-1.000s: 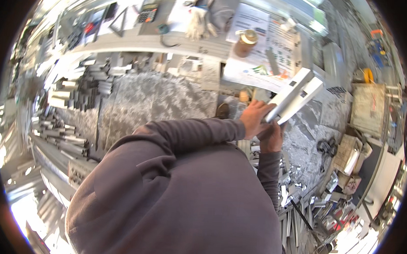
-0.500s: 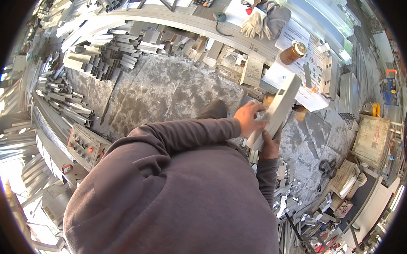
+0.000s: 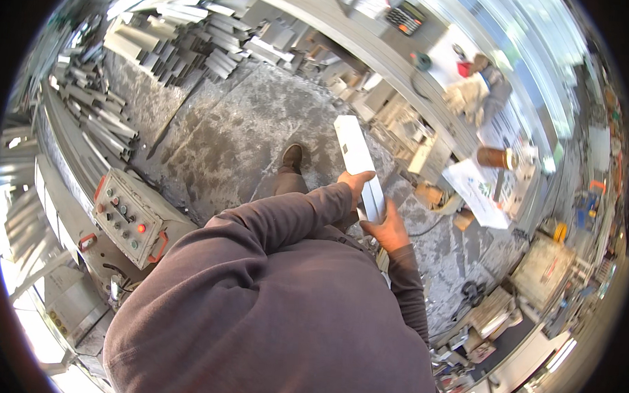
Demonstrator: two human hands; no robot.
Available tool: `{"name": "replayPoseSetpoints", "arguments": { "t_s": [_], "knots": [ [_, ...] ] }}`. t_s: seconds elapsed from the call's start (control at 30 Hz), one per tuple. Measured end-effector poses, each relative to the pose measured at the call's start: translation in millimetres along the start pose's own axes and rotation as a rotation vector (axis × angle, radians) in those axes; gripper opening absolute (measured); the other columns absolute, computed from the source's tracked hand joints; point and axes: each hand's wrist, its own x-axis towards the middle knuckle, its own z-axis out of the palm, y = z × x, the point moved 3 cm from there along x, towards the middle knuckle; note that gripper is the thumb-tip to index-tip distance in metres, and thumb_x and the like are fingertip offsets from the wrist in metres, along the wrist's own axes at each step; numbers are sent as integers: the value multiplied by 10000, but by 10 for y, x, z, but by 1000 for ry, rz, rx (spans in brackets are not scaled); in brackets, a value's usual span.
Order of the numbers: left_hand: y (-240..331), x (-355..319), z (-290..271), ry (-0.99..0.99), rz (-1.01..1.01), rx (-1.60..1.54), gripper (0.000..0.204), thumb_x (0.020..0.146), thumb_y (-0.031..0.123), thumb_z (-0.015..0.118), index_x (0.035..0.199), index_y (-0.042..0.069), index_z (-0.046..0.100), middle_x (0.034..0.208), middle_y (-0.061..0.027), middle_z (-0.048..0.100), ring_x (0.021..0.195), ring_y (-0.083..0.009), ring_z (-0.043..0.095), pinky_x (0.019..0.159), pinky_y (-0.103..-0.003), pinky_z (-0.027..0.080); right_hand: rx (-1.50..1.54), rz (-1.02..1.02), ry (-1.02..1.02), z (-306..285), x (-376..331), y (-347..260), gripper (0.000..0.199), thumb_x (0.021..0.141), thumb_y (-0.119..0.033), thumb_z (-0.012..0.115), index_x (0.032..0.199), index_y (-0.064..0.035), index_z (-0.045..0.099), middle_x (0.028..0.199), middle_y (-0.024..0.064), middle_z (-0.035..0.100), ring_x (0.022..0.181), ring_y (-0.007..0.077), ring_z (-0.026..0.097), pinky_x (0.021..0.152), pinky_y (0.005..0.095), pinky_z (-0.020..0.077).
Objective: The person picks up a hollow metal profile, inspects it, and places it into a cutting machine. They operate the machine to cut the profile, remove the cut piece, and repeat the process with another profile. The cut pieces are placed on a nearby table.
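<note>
A short white metal profile (image 3: 356, 149) with a small rectangular cutout slants away from me in front of my body. My left hand (image 3: 357, 185) is closed on its left side, about midway along. Closer to me, my right hand (image 3: 390, 228) grips the near end, with the thumb reaching towards the left; some of its fingers are hidden behind the profile. The far end of the piece points over the stained floor (image 3: 223, 134).
At the left stands a control box (image 3: 126, 219) with buttons and a lit red one. Stacked metal profiles (image 3: 153, 49) lie at the far left. A workbench (image 3: 375, 43) holds gloves (image 3: 468, 96), a brown jar (image 3: 494, 158), papers (image 3: 475, 192) and a calculator (image 3: 405, 18). A wooden crate (image 3: 544, 270) is at right.
My view and body have turned left. The profile has swung from over the bench papers to above the floor. My left hand now grips the profile, and a shoe has come into view.
</note>
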Motion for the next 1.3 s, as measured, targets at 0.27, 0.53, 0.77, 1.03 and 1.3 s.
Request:
{"name": "replayPoseSetpoints", "arguments": {
  "t_s": [0.27,0.53,0.77,1.03,1.3],
  "knots": [
    [1661,451,-1546,198,-63,-152,530,929,271,837,1344,-19,679,1178,-182,778,1025,-360,774,863,-524,622,-483,-29,-46,1284,1370,-1416,844,802,-391,890,1440,35,539,1311,299,696,1214,480,681,1007,538,562],
    [2609,485,-3064,165,81,-364,687,961,525,803,1462,101,602,1525,-164,614,1230,-288,650,1037,-528,518,413,448,-459,2358,2534,-2103,504,1000,-417,755,1284,-9,670,1058,140,778,844,251,770,687,368,609],
    [1854,400,-5193,260,203,-711,485,1067,387,719,1476,158,589,1472,-84,653,1204,-267,665,990,-454,544,568,683,-559,3119,3420,-2408,506,1055,-545,655,1281,-92,652,1034,153,764,780,242,736,631,376,581],
    [-479,-456,-5967,775,223,-920,353,1006,350,785,1190,73,669,877,-40,689,644,-150,628,492,-296,447,728,642,-522,3969,4896,-3028,310,1022,-359,776,1131,-79,700,986,103,745,835,265,738,739,431,617],
    [-902,-385,-4015,718,-498,-140,553,898,500,846,1302,128,777,1199,-121,819,1164,-289,754,1030,-389,575,866,430,-673,4660,6760,-4453,339,1046,-247,746,1238,-5,607,1078,168,685,914,312,701,813,493,643]
  ]
}}
